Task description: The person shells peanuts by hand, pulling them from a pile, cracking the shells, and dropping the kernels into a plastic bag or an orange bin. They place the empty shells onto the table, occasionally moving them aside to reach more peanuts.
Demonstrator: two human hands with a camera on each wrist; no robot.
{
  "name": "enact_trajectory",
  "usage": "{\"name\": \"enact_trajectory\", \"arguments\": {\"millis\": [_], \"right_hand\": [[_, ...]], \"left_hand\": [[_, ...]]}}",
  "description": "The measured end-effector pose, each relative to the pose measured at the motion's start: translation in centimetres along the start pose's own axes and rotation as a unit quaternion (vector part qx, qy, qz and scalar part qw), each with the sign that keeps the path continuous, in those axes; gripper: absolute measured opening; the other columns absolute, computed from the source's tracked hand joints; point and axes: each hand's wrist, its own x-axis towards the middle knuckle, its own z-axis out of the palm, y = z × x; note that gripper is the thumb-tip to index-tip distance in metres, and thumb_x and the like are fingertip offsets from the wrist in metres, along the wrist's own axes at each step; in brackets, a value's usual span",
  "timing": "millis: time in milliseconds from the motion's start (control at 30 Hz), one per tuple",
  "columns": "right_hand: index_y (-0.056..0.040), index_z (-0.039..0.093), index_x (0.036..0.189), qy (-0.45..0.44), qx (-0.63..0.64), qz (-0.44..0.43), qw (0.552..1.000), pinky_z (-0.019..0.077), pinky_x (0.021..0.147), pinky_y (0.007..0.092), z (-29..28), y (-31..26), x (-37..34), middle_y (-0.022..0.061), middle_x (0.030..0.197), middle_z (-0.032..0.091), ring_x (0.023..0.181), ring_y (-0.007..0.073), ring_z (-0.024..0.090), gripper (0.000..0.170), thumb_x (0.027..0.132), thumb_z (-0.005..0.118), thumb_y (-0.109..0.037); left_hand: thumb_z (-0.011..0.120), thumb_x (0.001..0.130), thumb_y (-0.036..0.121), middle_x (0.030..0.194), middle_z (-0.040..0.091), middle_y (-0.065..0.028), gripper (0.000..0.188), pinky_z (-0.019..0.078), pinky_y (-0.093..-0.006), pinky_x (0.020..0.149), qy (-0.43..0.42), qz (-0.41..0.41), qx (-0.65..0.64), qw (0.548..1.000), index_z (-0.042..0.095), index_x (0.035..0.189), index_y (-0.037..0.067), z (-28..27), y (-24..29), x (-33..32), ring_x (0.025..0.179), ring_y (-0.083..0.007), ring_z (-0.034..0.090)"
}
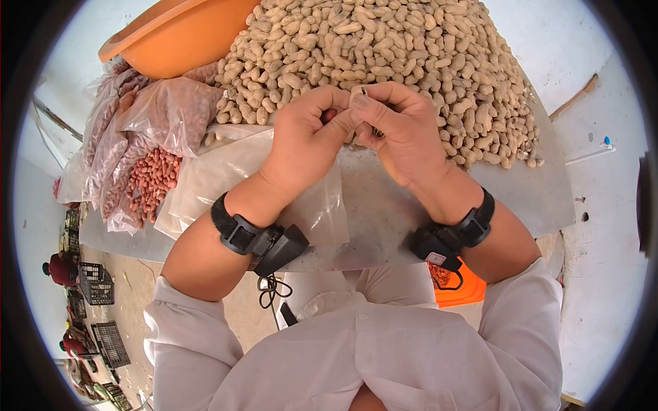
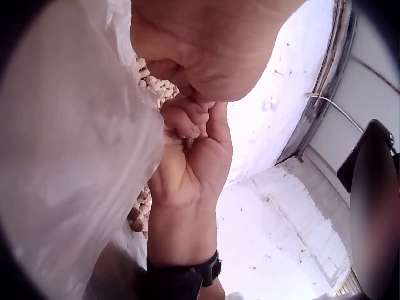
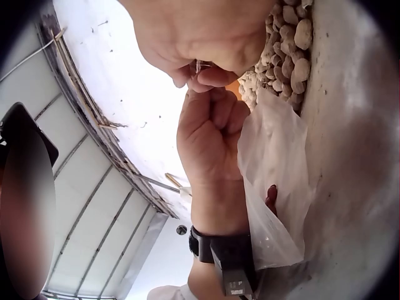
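Several black slatted crates (image 1: pixel 111 344) stand on the floor at far left. Next come clear plastic bags (image 1: pixel 164 113) packed with reddish-brown, oval peanut kernels (image 1: pixel 149 179); one gapes toward the near edge of the grey sheet-topped table (image 1: pixel 377 205), baring its kernels. Behind the bags sits a wide orange plastic basin (image 1: pixel 181 41), its inside out of view. A flat, translucent plastic bag (image 1: pixel 233 171) lies under the left forearm.

The left hand (image 1: pixel 301 133) is curled, with a small, dark reddish kernel (image 1: pixel 330 115) showing in the hollow between its thumb and fingers. Its thumb tip meets the other hand's fingertips. There, a pale tan piece of peanut shell (image 1: pixel 356 90), mostly covered, is pinched between the thumb and fingers of the right hand (image 1: pixel 411 130).

Beyond both hands, a broad heap of tan, ridged, unshelled peanuts (image 1: pixel 391 55) spreads rightward over the table. Below the table, near the right forearm, a bright orange container (image 1: pixel 466 294) holds small orange-red pieces (image 1: pixel 442 276), too small to identify.
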Motion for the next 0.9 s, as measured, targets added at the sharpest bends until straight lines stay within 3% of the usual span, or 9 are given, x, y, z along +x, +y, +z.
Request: {"name": "enact_trajectory", "arguments": {"millis": [233, 600, 900], "right_hand": [[0.0003, 0.061, 0.084, 0.006, 0.024, -0.011, 1.000, 0.0401, 0.049, 0.0204, 0.2, 0.0, 0.1, 0.0032, 0.064, 0.057, 0.054, 0.0089, 0.051, 0.016, 0.083, 0.065, -0.015], [0.0001, 0.061, 0.084, 0.028, 0.046, -0.001, 0.999, 0.0396, 0.050, 0.0212, 0.3, 0.0, 0.3, 0.0031, 0.063, 0.056, 0.054, 0.0087, 0.050, 0.012, 0.085, 0.061, -0.012], [0.0019, 0.062, 0.091, 0.020, -0.071, 0.005, 0.997, 0.0378, 0.050, 0.0169, -0.1, -0.2, 0.7, 0.0014, 0.064, 0.056, 0.055, 0.0055, 0.049, 0.013, 0.085, 0.059, -0.009]], "left_hand": [[0.054, 0.089, 0.010, 0.070, 0.061, -0.0027, 0.011, 0.0379, -0.0190, 0.051, -0.039, -0.062, -0.192, 0.979, 0.058, 0.087, 0.000, 0.3, 0.6, 0.1, 0.057, -0.0050, 0.047], [0.051, 0.091, 0.015, 0.067, 0.055, -0.0020, 0.017, 0.0297, -0.0182, 0.046, -0.010, -0.173, -0.307, 0.936, 0.058, 0.084, 0.001, 0.5, 1.1, 0.1, 0.052, -0.0052, 0.037], [0.046, 0.093, 0.015, 0.070, 0.053, -0.0032, 0.019, 0.0277, -0.0189, 0.045, -0.007, -0.250, -0.357, 0.900, 0.056, 0.087, 0.000, 0.2, 1.1, 0.4, 0.052, -0.0055, 0.035]]}}
